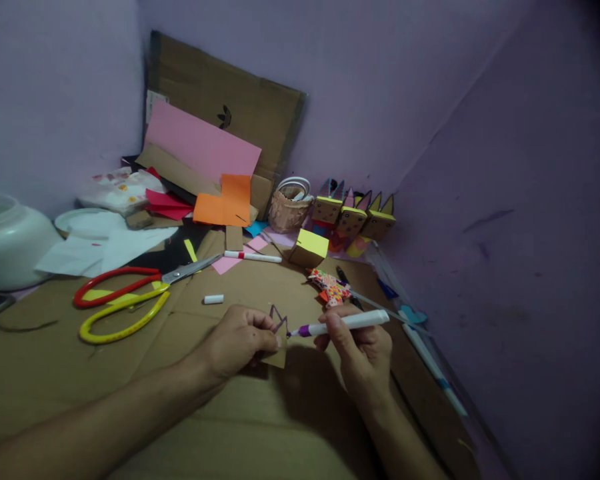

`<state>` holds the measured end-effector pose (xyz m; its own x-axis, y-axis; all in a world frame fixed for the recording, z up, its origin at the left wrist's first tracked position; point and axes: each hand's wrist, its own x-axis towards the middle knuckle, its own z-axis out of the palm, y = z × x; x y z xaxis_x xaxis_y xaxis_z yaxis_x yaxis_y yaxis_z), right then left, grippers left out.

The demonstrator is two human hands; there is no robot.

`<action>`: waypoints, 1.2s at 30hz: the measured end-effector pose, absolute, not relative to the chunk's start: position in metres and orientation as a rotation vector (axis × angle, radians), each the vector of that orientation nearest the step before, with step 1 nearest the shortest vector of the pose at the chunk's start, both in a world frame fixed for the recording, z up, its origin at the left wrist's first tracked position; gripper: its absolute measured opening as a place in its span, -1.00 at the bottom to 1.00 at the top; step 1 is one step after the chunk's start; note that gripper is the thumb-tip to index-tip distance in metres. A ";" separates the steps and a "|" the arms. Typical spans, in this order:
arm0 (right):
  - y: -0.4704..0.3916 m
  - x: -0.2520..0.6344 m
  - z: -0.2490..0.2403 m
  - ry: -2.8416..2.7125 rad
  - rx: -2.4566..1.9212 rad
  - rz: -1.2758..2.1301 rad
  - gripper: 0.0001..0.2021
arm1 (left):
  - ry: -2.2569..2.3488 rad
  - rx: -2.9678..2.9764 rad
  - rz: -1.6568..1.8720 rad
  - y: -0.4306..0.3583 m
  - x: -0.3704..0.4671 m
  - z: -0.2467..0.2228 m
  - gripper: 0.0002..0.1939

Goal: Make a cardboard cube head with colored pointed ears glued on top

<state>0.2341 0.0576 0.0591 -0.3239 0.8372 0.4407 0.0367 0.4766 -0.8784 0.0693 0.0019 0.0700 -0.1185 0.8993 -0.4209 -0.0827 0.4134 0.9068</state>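
My left hand (243, 339) pinches a small cardboard piece (279, 355) with purple lines drawn along a pointed part at its top. In my right hand (363, 347) is a white marker (357, 321) with a purple end, its tip at the right edge of the piece. A white marker cap (213, 299) lies on the cardboard surface, left of the hands. Beyond my right hand are a patterned red and white piece (330, 287) and a small box with a yellow top (310, 249).
Scissors (123, 300) with red and yellow handles lie at the left, near a white jar (13, 243). Behind are a red-banded marker (253, 257), orange paper (235, 200), a brown cup (290, 207) and several eared box figures (353, 217). Walls rise behind and right.
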 end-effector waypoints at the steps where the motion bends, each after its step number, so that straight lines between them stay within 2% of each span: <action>1: 0.057 0.234 0.060 -1.714 -0.751 0.985 -0.77 | 1.434 0.784 1.001 0.002 0.069 0.070 -0.89; 13: 0.058 0.230 0.061 -1.661 -0.747 0.943 -0.83 | 1.434 0.772 1.006 0.000 0.069 0.068 -0.88; 28: 0.057 0.234 0.061 -1.750 -0.765 0.991 -0.76 | 1.429 0.778 1.023 0.001 0.070 0.071 -0.90; 36: 0.058 0.232 0.063 -1.715 -0.754 0.929 -0.82 | 1.425 0.741 1.016 0.001 0.070 0.070 -0.89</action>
<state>0.2323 0.0578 0.0634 -0.3023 0.8282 0.4719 0.0575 0.5100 -0.8583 0.0701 0.0013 0.0703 -0.1225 0.8930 -0.4330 -0.1189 0.4199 0.8997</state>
